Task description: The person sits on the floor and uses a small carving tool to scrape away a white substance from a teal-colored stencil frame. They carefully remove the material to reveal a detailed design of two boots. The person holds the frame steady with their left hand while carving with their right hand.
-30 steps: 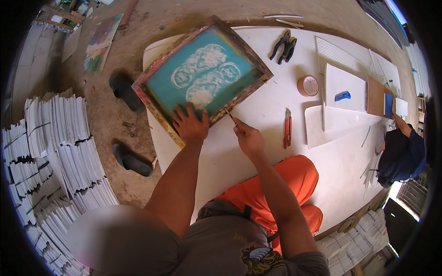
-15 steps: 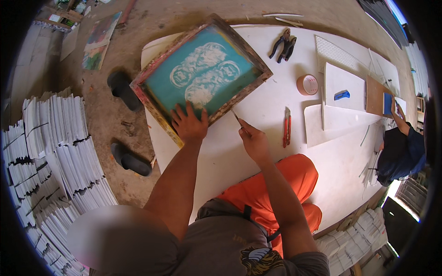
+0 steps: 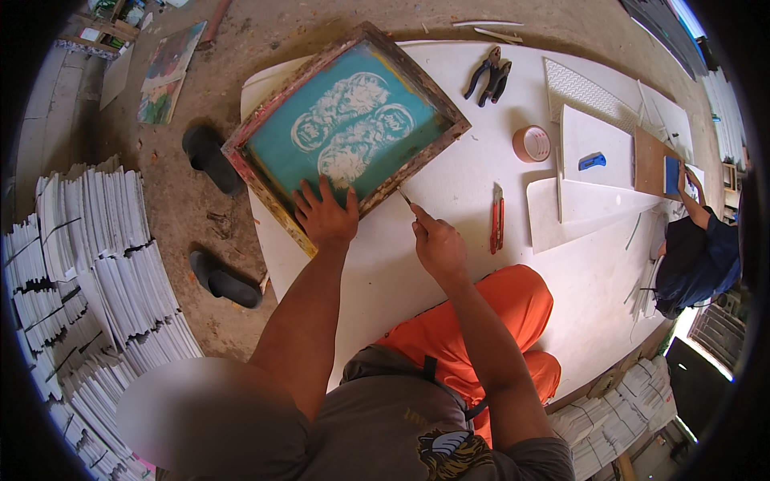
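Observation:
A wooden-framed printing screen (image 3: 417, 165) lies tilted on the white board, its teal mesh showing a pale mirrored picture. My left hand (image 3: 327, 215) is spread flat over the screen's near corner, fingers on the mesh and palm across the wooden rim. Pinched in my right hand (image 3: 438, 242) is a thin, pointed tool (image 3: 405, 195), its exact kind too small to make out. The tool's tip is at the outer near edge of the wooden frame; whether it touches the wood I cannot tell.
On the white board (image 3: 385, 272) to the right lie a red cutter (image 3: 497, 218), tan tape roll (image 3: 532, 144), pliers (image 3: 486, 75) and blue cutter (image 3: 592, 161) on white sheets. A co-worker (image 3: 699, 260) handles a blue-and-brown piece at far right. Black slippers (image 3: 224, 279) and paper stacks (image 3: 104, 240) stand left.
The whole view has shifted slightly, moving things a little up and left in the picture. Both my hands keep nearly the same places at the screen.

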Demonstrator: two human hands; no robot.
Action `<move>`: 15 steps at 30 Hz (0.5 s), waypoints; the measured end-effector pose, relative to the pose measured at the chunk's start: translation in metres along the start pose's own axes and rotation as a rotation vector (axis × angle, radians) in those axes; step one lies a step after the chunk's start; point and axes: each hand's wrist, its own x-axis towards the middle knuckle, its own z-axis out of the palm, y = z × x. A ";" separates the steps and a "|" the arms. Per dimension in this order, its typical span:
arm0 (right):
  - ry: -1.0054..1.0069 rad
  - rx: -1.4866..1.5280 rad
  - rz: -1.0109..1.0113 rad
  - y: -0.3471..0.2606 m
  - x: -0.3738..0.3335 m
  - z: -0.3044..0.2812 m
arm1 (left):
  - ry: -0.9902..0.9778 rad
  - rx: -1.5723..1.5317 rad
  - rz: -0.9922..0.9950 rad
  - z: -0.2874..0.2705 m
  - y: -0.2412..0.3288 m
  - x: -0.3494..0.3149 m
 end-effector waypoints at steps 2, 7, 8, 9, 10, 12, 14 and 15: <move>-0.006 -0.019 -0.002 -0.001 0.001 -0.001 | 0.002 -0.006 0.001 0.001 0.000 0.000; -0.042 -0.060 0.042 -0.014 0.001 -0.012 | -0.024 -0.006 -0.009 -0.001 0.000 0.001; -0.056 -0.077 0.044 -0.015 0.002 -0.013 | -0.033 -0.007 -0.014 -0.002 0.001 0.001; -0.070 -0.095 0.046 -0.016 0.002 -0.014 | -0.043 -0.008 -0.020 -0.003 0.001 0.002; -0.081 -0.096 0.040 -0.014 0.002 -0.013 | -0.044 -0.005 -0.020 -0.003 0.002 0.002; -0.102 -0.100 0.028 -0.009 0.002 -0.010 | -0.047 0.001 -0.021 -0.005 0.003 0.002; -0.112 -0.114 0.051 -0.015 0.003 -0.015 | -0.050 -0.017 -0.016 -0.004 0.002 0.002; -0.117 -0.121 0.063 -0.019 0.004 -0.017 | -0.052 -0.026 -0.012 -0.004 0.002 0.001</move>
